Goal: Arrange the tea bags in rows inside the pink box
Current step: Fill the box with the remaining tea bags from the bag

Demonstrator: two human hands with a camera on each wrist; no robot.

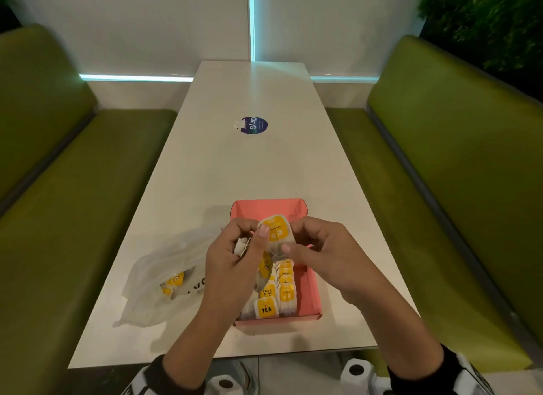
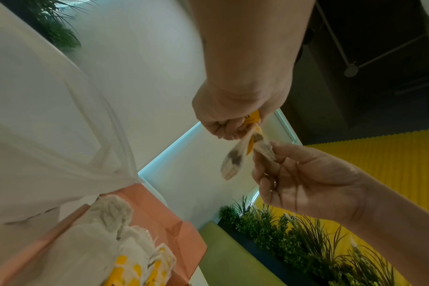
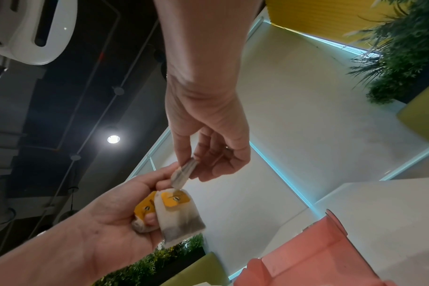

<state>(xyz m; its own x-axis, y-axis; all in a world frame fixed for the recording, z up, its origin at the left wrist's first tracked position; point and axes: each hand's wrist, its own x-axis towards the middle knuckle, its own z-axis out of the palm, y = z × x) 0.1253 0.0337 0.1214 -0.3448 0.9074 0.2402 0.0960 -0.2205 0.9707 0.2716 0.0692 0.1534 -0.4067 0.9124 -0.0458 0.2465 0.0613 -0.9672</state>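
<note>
**Tea bag pinched between two hands above the pink box**

Being held above the middle of the pink box [image 1: 308,288]: one tea bag [image 1: 276,230] with a yellow tag, pinched at its left edge by the left hand [image 1: 235,262] and at its right edge by the right hand [image 1: 329,247]. Curling around further tea bags [image 3: 145,212] in the left palm, with one more hanging down [image 1: 264,272] from that hand toward the box. Lying already in rows [image 1: 274,294] at the near end of the box, tags upward, filling the left and middle; leaving bare pink floor along the right wall and across the whole far end. Sitting near the table's [image 1: 249,174] near edge, box walls upright. Lying just left of the box: a crumpled clear plastic bag [image 1: 158,277] holding more yellow-tagged bags. Stretching away beyond the box: open white tabletop, carrying only a round blue sticker [image 1: 254,125]. Flanking both long edges: green benches [image 1: 73,203].
</note>
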